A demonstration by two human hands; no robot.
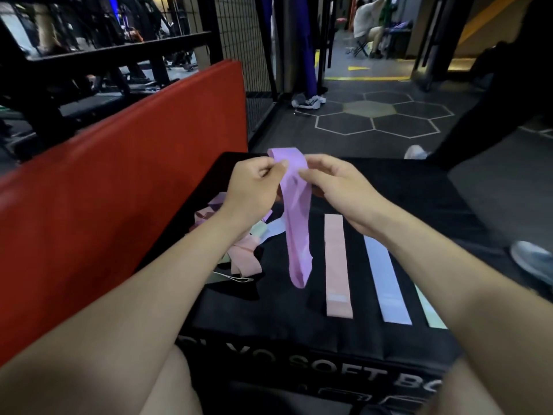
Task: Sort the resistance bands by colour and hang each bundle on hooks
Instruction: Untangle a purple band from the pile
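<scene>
A purple resistance band [296,223] hangs in the air over a black soft box [419,190]. My left hand [254,187] pinches its top edge from the left, and my right hand [338,190] pinches it from the right. On the box lie a pink band [336,265], a pale blue band [386,283] and a pale green band [431,313], side by side and flat. A loose pile of mixed pink, lilac and green bands [242,250] sits at the box's left edge, partly hidden by my left forearm.
A red padded mat [119,190] stands along the left of the box. Behind it is a black metal rack [119,49] and a wire mesh panel [239,40]. Another person's shoe [532,262] is at the right, and a further person stands at the back.
</scene>
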